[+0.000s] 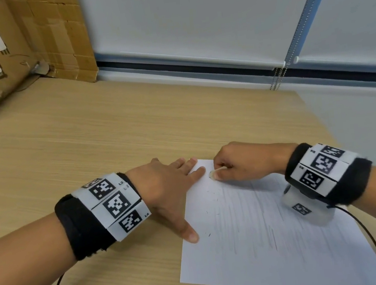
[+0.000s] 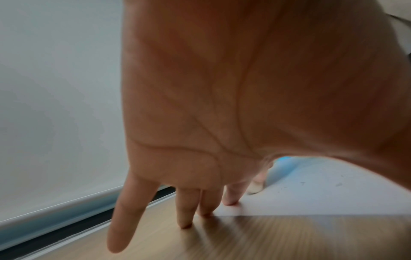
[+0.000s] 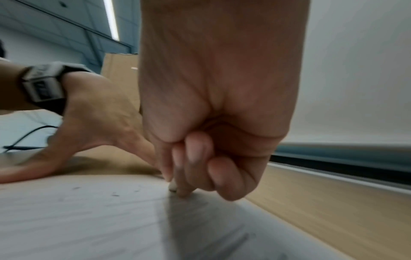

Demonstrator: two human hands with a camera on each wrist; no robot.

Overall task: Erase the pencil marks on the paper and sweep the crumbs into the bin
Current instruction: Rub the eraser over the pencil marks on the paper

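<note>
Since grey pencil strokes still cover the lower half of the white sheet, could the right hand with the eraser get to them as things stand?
Probably yes. The right hand pinches the small white eraser at the far end of the white paper sheet, and the faint grey pencil strokes lie uncovered nearer the body.

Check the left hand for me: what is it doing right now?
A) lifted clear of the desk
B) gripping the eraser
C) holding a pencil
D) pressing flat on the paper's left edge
D: the left hand lies spread, fingers straight, on the left edge of the paper.
</note>
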